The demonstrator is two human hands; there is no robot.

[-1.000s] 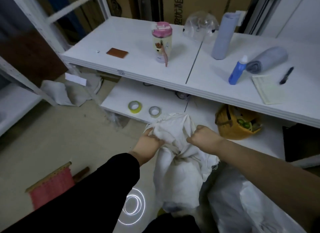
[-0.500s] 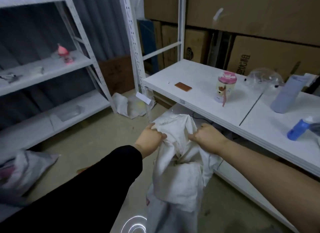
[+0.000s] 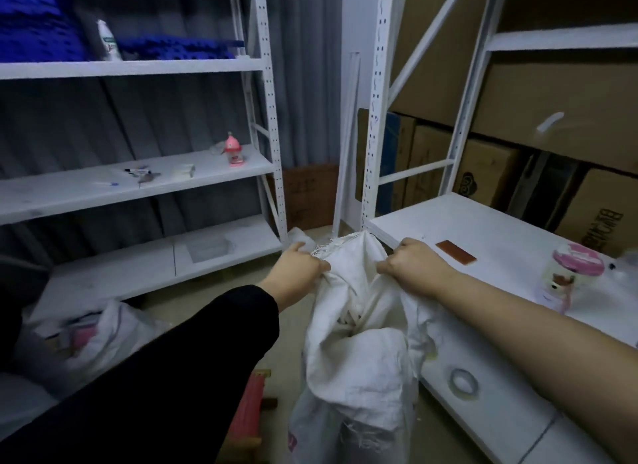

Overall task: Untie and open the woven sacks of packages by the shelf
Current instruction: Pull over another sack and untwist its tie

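Sack (image 3: 359, 339) stands on floor at 6 o'clock, just beside lower shelf (image 3: 490, 412) | left hand (image 3: 298, 268) grasps bunched rim at 9 o'clock of mouth | right hand (image 3: 412, 265) grasps rim at 3 o'clock | opposed grips likely to spread mouth apart | tie not visible; mouth partly open.

the woven sack (image 3: 359, 353) stands on the floor between the two arms, just left of the shelf (image 3: 490, 253). the left hand (image 3: 297, 270) grips its mouth on the left, the right hand (image 3: 411, 263) on the right. on the shelf lie a card (image 3: 455, 252) and a cup (image 3: 569, 273); a tape roll (image 3: 464, 383) sits on the board below. another sack (image 3: 100, 332) lies far left, before the second rack (image 3: 138, 184).
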